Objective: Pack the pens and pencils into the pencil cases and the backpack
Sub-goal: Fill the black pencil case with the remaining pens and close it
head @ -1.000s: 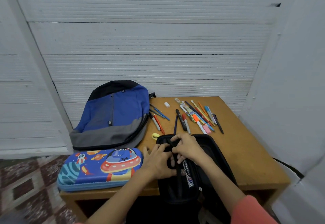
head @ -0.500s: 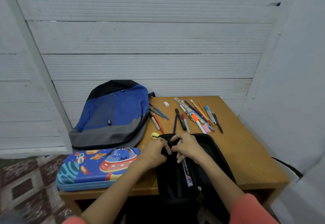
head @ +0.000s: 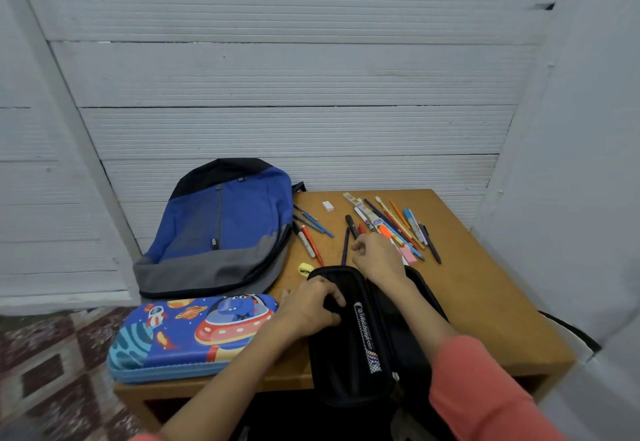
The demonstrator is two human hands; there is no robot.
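Head cam: at the table's (head: 485, 302) near edge, a person's left hand (head: 311, 305) curls its fingers round the rim of the open black pencil case (head: 349, 354). The right hand (head: 377, 255), fingers bent (whether holding anything, can't tell), hovers by the pens and pencils (head: 391, 222) strewn nr the far edge. Backpack (head: 221, 229) at far-left corner, space-print case (head: 194, 333) at near-left.

Matt cloth backpack (head: 225, 229); smooth wood table (head: 485, 302); ribbed wall (head: 294, 77).

The black pencil case (head: 349, 354) lies open at the near edge of the counter (head: 485, 302), overhanging it. Left of it, the closed space-print pencil case (head: 187, 333) lies flat. The blue, grey and black backpack (head: 225, 229) lies flat at far left. The pens and pencils (head: 391, 222) are scattered at far right.
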